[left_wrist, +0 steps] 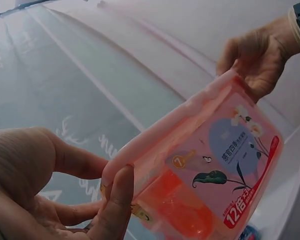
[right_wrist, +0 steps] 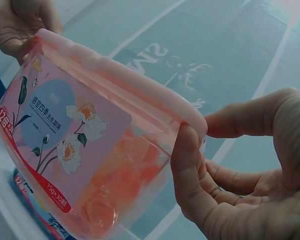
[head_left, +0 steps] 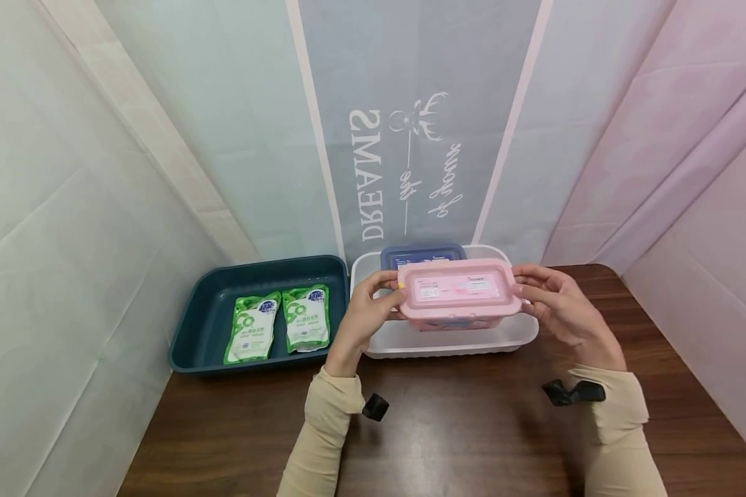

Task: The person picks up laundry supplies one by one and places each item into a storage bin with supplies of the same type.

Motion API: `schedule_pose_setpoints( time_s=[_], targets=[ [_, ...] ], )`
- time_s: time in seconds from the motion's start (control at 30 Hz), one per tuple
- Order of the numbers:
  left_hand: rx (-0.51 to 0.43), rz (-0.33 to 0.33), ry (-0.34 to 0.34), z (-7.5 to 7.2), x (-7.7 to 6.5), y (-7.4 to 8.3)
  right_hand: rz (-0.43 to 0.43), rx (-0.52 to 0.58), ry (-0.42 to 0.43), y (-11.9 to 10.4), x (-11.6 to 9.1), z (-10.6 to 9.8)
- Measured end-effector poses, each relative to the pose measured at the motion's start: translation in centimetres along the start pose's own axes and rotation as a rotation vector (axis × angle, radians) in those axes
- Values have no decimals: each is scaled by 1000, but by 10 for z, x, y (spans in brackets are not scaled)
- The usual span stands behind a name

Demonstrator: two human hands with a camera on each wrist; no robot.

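Observation:
Both hands hold a pink-lidded box of laundry pods [head_left: 460, 293] by its short ends, over a white bin [head_left: 454, 348]. My left hand [head_left: 369, 310] pinches the left end, thumb at the lid's rim. At the other end my right hand [head_left: 562, 307] grips the rim between thumb and fingers. The box's clear side carries a pink flowered label [left_wrist: 230, 160], and orange-pink pods [right_wrist: 119, 185] show through the plastic. Behind it, in the white bin, sits a blue-lidded box [head_left: 423, 254], partly hidden by the pink one.
Left of the white bin stands a dark teal tray [head_left: 208, 310] holding two green-and-white pouches [head_left: 253, 330] side by side. Both containers stand on a dark wooden table [head_left: 447, 421]. A printed curtain [head_left: 410, 62] hangs behind, with pale cloth at both sides.

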State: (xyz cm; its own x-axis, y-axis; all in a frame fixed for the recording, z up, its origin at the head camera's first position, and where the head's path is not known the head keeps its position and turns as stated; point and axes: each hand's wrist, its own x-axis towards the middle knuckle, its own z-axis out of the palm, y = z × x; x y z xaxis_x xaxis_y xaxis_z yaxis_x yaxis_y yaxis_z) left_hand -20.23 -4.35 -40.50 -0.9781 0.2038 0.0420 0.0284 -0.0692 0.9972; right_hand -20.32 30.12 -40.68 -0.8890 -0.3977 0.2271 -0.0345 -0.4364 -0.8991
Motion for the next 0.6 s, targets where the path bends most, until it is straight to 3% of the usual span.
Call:
schedule_pose_setpoints(
  time_s=[0.6],
  targets=[
    [114,-69,46,-16,6,-20,176,-121,135,32,13,1]
  ],
)
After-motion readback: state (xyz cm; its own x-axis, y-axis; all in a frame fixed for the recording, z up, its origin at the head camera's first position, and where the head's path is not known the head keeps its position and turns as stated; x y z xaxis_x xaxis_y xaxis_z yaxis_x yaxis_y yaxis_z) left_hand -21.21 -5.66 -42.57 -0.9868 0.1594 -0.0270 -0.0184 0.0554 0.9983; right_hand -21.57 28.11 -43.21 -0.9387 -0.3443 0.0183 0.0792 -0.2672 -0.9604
